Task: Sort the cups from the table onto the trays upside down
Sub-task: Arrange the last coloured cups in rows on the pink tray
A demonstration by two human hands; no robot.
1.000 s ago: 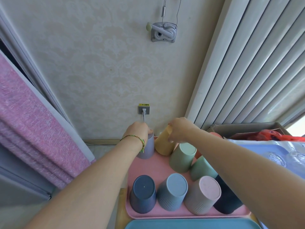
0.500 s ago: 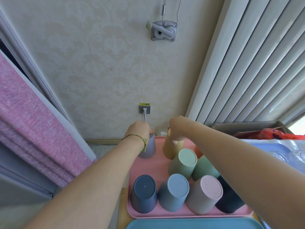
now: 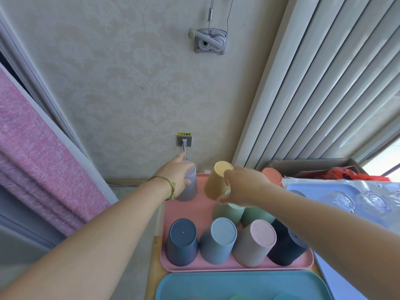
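Cream patterned wall [image 3: 129, 94] at the far side, with a plugged socket [image 3: 184, 140] low on it; pink curtain [image 3: 32, 148] to the left, white slatted blind [image 3: 324, 83] to the right. Pink tray [image 3: 188, 211], far left corner: lavender cup [image 3: 191, 189], base up, with the left hand [image 3: 175, 176] wrapped over it from above and the thumb on its near side; woven bracelet [image 3: 171, 187] on that wrist. Just right of it: yellow cup [image 3: 216, 180], base up and tilted toward the far left, grasped near its rim by the curled fingers of the right hand [image 3: 244, 187]; whether its rim touches the tray cannot be told. Far right corner: salmon cup [image 3: 271, 173], partly hidden. Mid-tray, under the right hand: two green cups [image 3: 227, 213]. Near row, left to right, all inverted: slate-blue cup [image 3: 181, 241], light blue cup [image 3: 219, 240], pale pink cup [image 3: 255, 243], dark navy cup [image 3: 285, 245]. Nearest: teal tray [image 3: 238, 284]. To the right: light blue tray [image 3: 307, 189] holding clear glasses [image 3: 344, 201].
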